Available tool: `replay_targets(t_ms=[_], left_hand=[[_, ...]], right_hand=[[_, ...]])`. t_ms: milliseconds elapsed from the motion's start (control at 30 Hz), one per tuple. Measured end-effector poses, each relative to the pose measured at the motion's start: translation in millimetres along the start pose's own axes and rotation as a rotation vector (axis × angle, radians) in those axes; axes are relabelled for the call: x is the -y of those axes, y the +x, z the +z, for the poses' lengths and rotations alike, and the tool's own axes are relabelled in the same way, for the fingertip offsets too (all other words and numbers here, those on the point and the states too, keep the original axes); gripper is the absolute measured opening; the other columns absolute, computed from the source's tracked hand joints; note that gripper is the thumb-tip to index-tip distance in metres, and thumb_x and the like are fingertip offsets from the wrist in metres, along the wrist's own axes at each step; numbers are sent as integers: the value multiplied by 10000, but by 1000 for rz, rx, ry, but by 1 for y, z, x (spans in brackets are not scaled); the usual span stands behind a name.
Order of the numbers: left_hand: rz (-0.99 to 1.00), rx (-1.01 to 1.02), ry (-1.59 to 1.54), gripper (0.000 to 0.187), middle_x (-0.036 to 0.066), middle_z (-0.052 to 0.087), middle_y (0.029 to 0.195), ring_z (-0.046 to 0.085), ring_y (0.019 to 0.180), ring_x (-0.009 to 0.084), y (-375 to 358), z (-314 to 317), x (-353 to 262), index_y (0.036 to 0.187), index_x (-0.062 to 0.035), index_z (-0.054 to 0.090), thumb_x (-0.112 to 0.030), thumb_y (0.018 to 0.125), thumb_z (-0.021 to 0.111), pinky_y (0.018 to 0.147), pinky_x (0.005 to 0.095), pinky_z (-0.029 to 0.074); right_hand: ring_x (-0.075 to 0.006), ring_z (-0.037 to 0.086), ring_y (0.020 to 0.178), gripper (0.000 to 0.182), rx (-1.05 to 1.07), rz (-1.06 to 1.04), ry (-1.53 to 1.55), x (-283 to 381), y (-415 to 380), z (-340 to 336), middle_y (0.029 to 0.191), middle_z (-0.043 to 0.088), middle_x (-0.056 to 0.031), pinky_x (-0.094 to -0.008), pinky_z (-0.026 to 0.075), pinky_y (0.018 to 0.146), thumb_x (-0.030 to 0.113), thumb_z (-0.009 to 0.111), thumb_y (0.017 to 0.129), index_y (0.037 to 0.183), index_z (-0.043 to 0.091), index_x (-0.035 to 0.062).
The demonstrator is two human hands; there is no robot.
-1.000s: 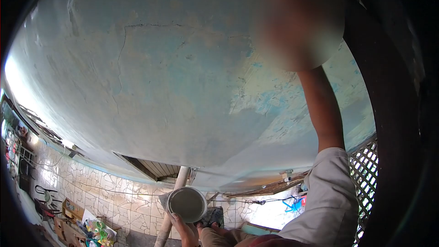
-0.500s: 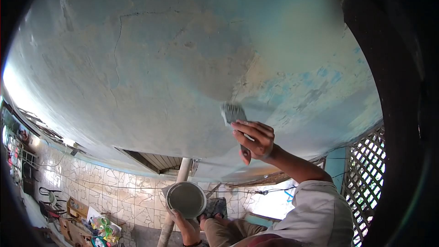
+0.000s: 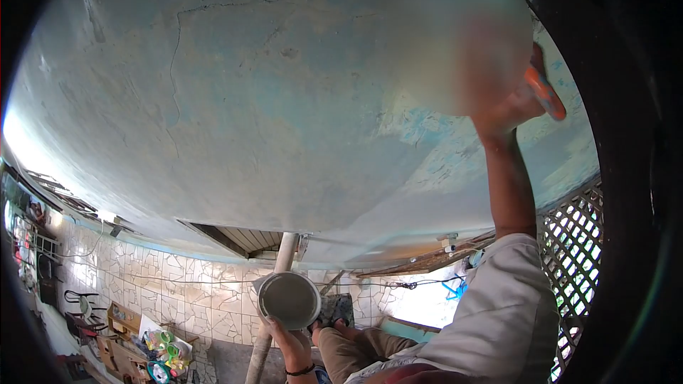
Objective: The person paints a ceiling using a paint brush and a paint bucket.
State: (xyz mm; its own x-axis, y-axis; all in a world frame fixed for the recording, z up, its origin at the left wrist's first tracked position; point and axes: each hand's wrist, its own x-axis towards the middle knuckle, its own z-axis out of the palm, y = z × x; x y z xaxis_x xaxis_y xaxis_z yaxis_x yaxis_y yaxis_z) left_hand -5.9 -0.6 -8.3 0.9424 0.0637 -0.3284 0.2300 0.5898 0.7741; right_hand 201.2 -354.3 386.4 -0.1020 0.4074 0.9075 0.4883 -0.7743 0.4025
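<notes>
My left hand (image 3: 286, 338) is closed around the lower side of a round bucket (image 3: 318, 297), which holds grey liquid paint (image 3: 289, 301). High on the right, my right hand (image 3: 514, 107) reaches up against the painted wall (image 3: 249, 114), with much of it lost in a blurred patch. An orange and dark handle of the paintbrush (image 3: 546, 94) sticks out from this hand. The bristles are hidden in the blur. Fingers of the right hand cannot be made out clearly.
A thin crack runs across the wall. Below are a pale pole (image 3: 287, 252), a wooden-slatted opening (image 3: 238, 240) and a stone-patterned tiled floor (image 3: 206, 306). A cluttered table (image 3: 121, 355) stands lower left. White lattice (image 3: 573, 249) and a dark frame (image 3: 633, 171) border the right.
My right hand has moved up and right from the wall's middle with the paintbrush, the arm now stretched higher. The bucket in my left hand stays nearly in place.
</notes>
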Motion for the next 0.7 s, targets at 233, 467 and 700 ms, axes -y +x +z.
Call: replay_targets(t_ms=[233, 467, 700], left_hand=[[17, 19, -5, 675, 139, 405, 1601, 438, 1453, 285, 4, -4, 6, 1626, -99, 290, -545, 1124, 357, 1186, 441, 377], [26, -32, -15, 722, 148, 449, 1544, 471, 1410, 283, 8, -4, 8, 1584, -72, 336, -586, 1084, 419, 1150, 445, 410], [-2, -94, -2, 679, 134, 458, 1569, 471, 1427, 275, 5, -10, -3, 1595, -81, 354, -555, 1111, 401, 1175, 435, 397]], right_hand=[[-319, 764, 1049, 156, 27, -294, -171, -22, -8, 18, 1096, 777, -167, -412, 635, 917, 149, 700, 978, 1010, 741, 2], [-277, 772, 1039, 46, 380, 35, -89, 95, -184, 18, 1082, 793, -71, -427, 635, 919, 78, 737, 908, 942, 766, 92], [-292, 773, 1026, 177, 552, 308, 194, 186, -310, 23, 1146, 765, -139, -442, 639, 894, 219, 747, 932, 1005, 713, 61]])
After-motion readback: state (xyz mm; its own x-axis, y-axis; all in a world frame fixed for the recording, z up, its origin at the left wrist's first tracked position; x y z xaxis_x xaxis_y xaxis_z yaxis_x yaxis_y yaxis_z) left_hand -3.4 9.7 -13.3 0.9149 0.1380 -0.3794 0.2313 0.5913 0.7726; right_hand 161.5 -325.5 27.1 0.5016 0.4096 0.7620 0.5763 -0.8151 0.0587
